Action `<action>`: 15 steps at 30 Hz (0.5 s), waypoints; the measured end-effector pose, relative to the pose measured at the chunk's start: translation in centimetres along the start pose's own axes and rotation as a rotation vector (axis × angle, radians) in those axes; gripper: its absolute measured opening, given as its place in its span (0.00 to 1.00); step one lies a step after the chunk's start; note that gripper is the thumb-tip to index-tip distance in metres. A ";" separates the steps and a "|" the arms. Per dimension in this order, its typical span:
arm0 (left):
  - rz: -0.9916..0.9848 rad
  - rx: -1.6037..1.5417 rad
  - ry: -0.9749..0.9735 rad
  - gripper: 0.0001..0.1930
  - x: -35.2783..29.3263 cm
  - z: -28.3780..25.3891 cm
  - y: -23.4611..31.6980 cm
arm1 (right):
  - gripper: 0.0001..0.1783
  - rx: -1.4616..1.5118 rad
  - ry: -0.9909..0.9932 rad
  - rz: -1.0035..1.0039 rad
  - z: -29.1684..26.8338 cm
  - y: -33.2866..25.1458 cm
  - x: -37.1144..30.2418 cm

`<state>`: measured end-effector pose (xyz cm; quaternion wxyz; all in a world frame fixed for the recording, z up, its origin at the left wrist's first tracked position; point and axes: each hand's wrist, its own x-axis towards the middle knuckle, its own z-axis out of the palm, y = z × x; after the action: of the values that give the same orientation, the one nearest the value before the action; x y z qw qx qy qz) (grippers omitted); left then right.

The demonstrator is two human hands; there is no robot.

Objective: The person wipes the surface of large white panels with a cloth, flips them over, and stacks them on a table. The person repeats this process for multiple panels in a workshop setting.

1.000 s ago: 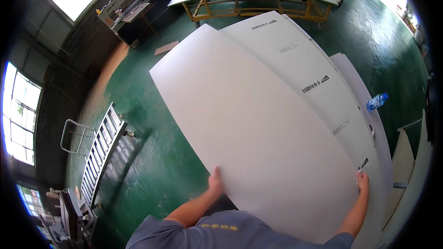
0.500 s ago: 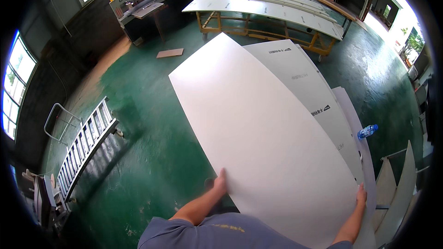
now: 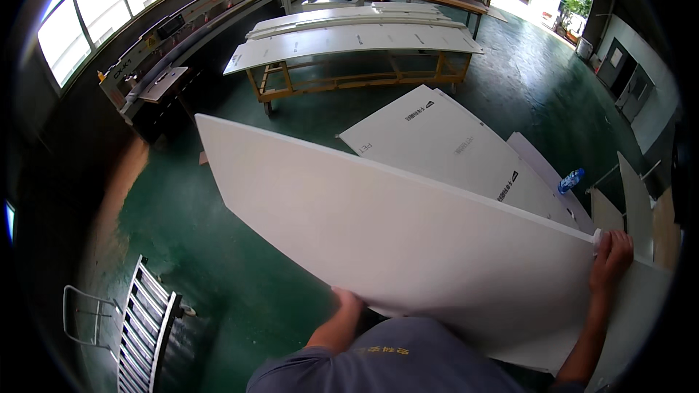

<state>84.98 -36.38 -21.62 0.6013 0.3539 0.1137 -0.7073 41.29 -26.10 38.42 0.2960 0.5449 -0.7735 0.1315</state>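
A large white panel (image 3: 393, 233) is tilted up on its long edge in front of me, its thin upper edge running from far left to near right. My right hand (image 3: 614, 253) is closed over that upper edge near its right end. Down at the lower edge, close to my body, my left hand (image 3: 349, 304) grips the panel, its fingers partly hidden by it. Behind the panel lies a stack of boards, the top one a pale printed board (image 3: 437, 135). A blue-labelled plastic bottle (image 3: 571, 180) lies on a lower board at the right.
A yellow-framed trolley (image 3: 320, 89) loaded with long white boards stands ahead. A long machine (image 3: 175, 47) runs along the left wall. At lower left is a metal roller stand (image 3: 145, 327) with a handle. More boards (image 3: 637, 204) lean at the right.
The panel has gone from lying nearly flat to tilted on edge, its right side raised by my right hand. The view has turned to the right.
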 end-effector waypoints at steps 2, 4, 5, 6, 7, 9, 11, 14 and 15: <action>0.312 0.703 -0.094 0.39 5.2 -4.4 9.8 | 0.33 0.090 -0.035 -0.185 -5.3 -4.7 1.2; 0.348 0.789 -0.155 0.34 7.7 -3.7 12.4 | 0.36 -0.036 0.076 -0.293 -10.1 -2.7 1.5; 0.370 0.824 -0.198 0.32 9.3 -2.8 13.4 | 0.39 -0.092 0.180 -0.311 -11.7 -2.3 1.3; 0.277 0.763 -0.149 0.32 10.1 -1.2 14.1 | 0.41 -0.152 0.268 -0.326 -12.7 -1.7 1.1; 0.177 0.702 -0.079 0.32 10.5 0.4 15.3 | 0.43 -0.169 0.259 -0.315 -12.9 -2.6 1.3; 0.026 0.614 0.084 0.32 11.2 3.1 19.5 | 0.47 -0.086 0.220 -0.248 -11.9 -6.8 2.6; -0.037 0.584 0.178 0.32 11.6 5.9 22.9 | 0.40 -0.015 0.242 -0.282 -10.7 -12.2 6.7; -0.018 0.566 0.234 0.32 13.7 9.3 28.8 | 0.30 0.105 0.385 -0.491 -7.8 -21.4 14.8; -0.013 0.553 0.264 0.32 14.4 10.2 30.9 | 0.27 0.149 0.430 -0.559 -6.6 -24.7 17.8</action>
<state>109.67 -61.19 -15.29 0.4578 0.5921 -0.0036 -0.6632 62.00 -45.41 51.37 0.4360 0.7154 -0.5027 0.2132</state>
